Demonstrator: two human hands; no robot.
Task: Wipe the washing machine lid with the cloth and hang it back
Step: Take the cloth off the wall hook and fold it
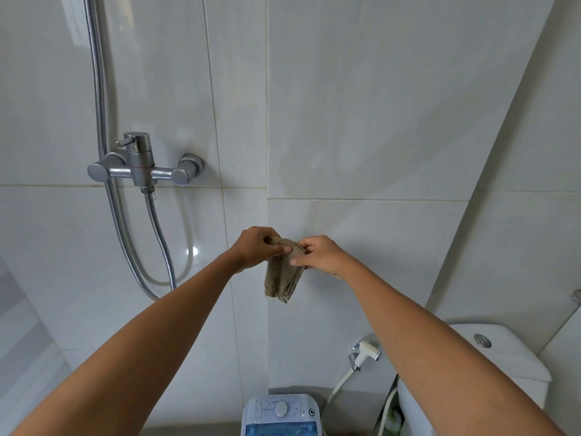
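A brown woven cloth hangs folded against the white tiled wall at mid-height. My left hand pinches its top left part. My right hand grips its top right edge. Both arms reach forward and up to the wall. Whatever the cloth hangs on is hidden behind my fingers. Far below, at the bottom edge, the small white and blue washing machine shows its control panel with a round dial and the back of its blue lid.
A chrome shower mixer with a metal hose sticks out of the wall at left. A white toilet cistern stands at lower right, with a bidet sprayer on the wall beside it.
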